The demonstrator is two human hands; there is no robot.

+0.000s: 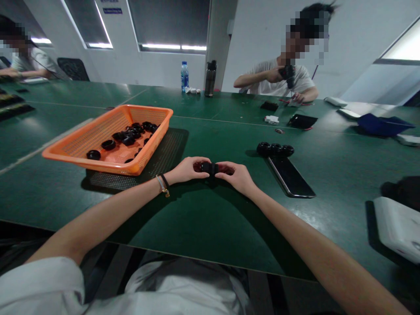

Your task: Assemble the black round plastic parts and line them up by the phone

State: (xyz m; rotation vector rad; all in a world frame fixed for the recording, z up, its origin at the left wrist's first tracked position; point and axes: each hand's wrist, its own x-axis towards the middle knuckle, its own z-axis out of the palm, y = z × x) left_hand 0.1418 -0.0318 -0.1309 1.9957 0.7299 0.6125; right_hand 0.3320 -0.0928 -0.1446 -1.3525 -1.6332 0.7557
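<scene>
Between my hands, just above the green table (203, 223), is a small black round part (210, 168); its exact kind is too small to make out. My left hand (190, 169) pinches it from the left, thumb below and fingers on top. From the right side, my right hand (236, 175) closes on the same part with thumb and fingers. An orange plastic basket (82, 162) stands left of my hands, with several black cup-like parts (127, 139) loose inside. To the right, a row of black round parts (275, 149) lies at the far end of a dark phone (292, 177).
Across the table a person (275, 78) holds a dark power tool near small parts. Another person (33, 65) sits far left. A water bottle (184, 78) and a dark drinking bottle (210, 79) stand at the back. A white device (398, 225) lies at right.
</scene>
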